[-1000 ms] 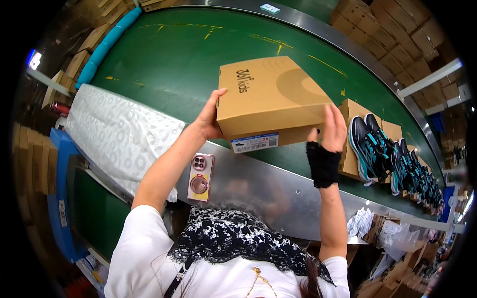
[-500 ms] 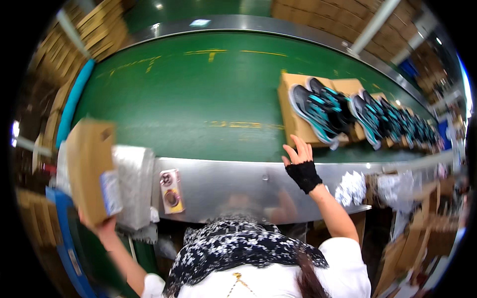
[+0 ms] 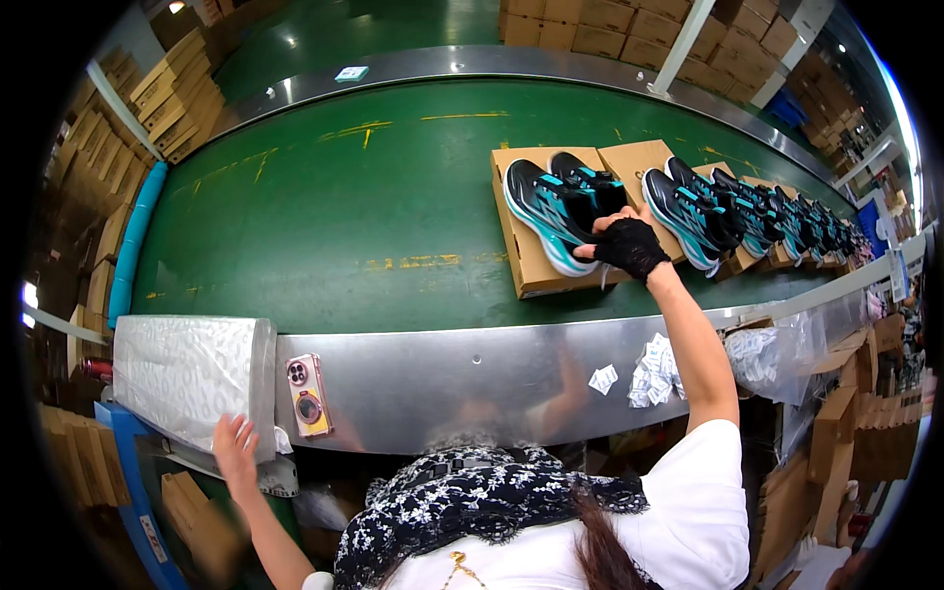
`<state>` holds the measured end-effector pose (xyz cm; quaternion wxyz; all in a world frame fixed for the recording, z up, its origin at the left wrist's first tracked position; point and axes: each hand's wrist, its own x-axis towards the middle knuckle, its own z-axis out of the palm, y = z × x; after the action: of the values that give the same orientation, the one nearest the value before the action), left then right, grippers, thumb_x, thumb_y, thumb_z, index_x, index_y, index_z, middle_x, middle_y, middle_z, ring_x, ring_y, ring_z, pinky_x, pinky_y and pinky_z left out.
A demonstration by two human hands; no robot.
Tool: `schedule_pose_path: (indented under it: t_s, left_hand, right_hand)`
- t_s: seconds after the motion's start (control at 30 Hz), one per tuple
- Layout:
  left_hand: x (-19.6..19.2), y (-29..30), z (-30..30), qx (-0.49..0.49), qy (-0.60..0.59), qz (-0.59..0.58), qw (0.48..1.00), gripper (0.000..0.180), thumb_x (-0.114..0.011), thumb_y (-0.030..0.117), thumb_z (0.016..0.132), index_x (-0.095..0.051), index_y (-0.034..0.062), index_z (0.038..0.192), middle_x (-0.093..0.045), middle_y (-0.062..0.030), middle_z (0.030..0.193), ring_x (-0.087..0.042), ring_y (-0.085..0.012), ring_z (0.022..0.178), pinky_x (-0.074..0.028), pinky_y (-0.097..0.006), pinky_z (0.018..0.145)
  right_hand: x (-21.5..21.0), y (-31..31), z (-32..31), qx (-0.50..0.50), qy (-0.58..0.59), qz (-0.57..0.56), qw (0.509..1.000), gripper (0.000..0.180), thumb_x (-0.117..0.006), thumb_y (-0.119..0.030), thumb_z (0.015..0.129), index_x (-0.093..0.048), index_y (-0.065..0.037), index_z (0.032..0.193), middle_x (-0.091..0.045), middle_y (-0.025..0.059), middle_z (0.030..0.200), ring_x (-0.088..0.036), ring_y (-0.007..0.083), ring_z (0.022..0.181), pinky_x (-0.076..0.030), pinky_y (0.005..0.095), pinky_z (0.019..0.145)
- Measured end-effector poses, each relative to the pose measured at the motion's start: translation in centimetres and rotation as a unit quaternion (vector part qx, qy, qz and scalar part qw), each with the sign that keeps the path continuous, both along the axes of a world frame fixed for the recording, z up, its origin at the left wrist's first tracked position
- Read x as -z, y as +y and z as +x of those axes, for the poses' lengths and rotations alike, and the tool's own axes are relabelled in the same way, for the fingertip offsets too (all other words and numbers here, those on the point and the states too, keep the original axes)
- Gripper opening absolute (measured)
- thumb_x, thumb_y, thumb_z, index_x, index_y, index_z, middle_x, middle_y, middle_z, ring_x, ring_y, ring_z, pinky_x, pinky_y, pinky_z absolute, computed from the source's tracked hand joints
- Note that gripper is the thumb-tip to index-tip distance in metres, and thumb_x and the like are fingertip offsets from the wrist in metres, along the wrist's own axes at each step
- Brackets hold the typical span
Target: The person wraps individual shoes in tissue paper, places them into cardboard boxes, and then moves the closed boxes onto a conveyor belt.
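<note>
Out of the left hand since the last frame, the cardboard shoebox [image 3: 185, 503] sits, partly blurred, beside the left forearm. The empty left hand [image 3: 237, 450] spreads open by the white tissue-paper stack [image 3: 187, 366]. Rightward, the nearest black-and-teal sneakers [image 3: 543, 208] rest on a brown carton [image 3: 531, 273], heels gripped by the gloved right hand [image 3: 629, 244], arm stretched forward.

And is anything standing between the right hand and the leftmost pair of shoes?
Nothing visible. The right hand is right at those shoes, seemingly touching them; the cardboard box is underneath the pair, not between.
</note>
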<state>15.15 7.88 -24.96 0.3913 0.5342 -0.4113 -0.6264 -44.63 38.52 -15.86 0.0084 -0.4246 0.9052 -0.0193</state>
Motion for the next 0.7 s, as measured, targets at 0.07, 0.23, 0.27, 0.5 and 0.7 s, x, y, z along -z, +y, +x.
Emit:
schedule_pose_path:
  t_s: [0.07,0.23,0.27,0.5,0.7]
  left_hand:
    - [-1.0,2.3,-6.6,0.145,-0.142,-0.089,0.975,0.045,-0.056,0.028,0.084,-0.044,0.0029,0.120,-0.055,-0.0081,0.105,-0.056,-0.0172,0.089,-0.045,-0.031,0.074]
    - [-8.0,7.9,-22.9,0.305,-0.092,-0.254,0.913,0.024,-0.058,0.015,0.083,-0.059,-0.0050,0.095,-0.060,-0.0055,0.085,-0.056,-0.0098,0.079,-0.044,-0.021,0.069]
    - [-9.8,8.6,-25.3,0.328,-0.082,-0.285,0.897,0.024,-0.058,0.016,0.083,-0.059,-0.0048,0.096,-0.060,-0.0056,0.085,-0.056,-0.0099,0.080,-0.044,-0.022,0.070]
    - [-12.4,9.4,-34.8,0.475,-0.118,-0.340,0.803,0.026,-0.062,0.019,0.081,-0.061,-0.0044,0.092,-0.062,-0.0039,0.079,-0.055,-0.0077,0.072,-0.044,-0.020,0.064]
    - [-8.1,8.7,-32.1,0.453,-0.128,-0.241,0.849,0.027,-0.062,0.022,0.079,-0.061,-0.0041,0.087,-0.060,-0.0039,0.068,-0.053,-0.0074,0.061,-0.042,-0.022,0.056]
  right_hand:
    - [-2.2,-1.8,2.7,-0.035,0.036,-0.057,0.997,0.049,-0.064,-0.056,0.060,-0.067,-0.010,0.075,-0.062,0.0142,0.074,-0.055,0.0265,0.086,-0.029,0.0358,0.092]
    - [-9.2,-3.3,8.4,-0.081,-0.122,-0.025,0.989,0.050,-0.065,-0.052,0.061,-0.062,-0.003,0.066,-0.057,0.0143,0.064,-0.058,0.0253,0.065,-0.045,0.0332,0.066]
    - [-10.1,-3.3,9.3,-0.107,-0.140,-0.027,0.984,0.049,-0.067,-0.051,0.061,-0.060,-0.002,0.065,-0.055,0.0144,0.061,-0.057,0.0242,0.062,-0.045,0.0326,0.062]
    - [-9.4,-5.0,12.8,-0.246,-0.233,-0.037,0.940,0.050,-0.070,-0.048,0.061,-0.059,0.000,0.067,-0.052,0.0152,0.058,-0.056,0.0235,0.059,-0.044,0.0313,0.058]
    - [-4.8,-5.4,13.8,-0.364,-0.187,-0.077,0.909,0.052,-0.064,-0.057,0.058,-0.062,-0.006,0.067,-0.058,0.0122,0.064,-0.057,0.0249,0.067,-0.038,0.0318,0.076]
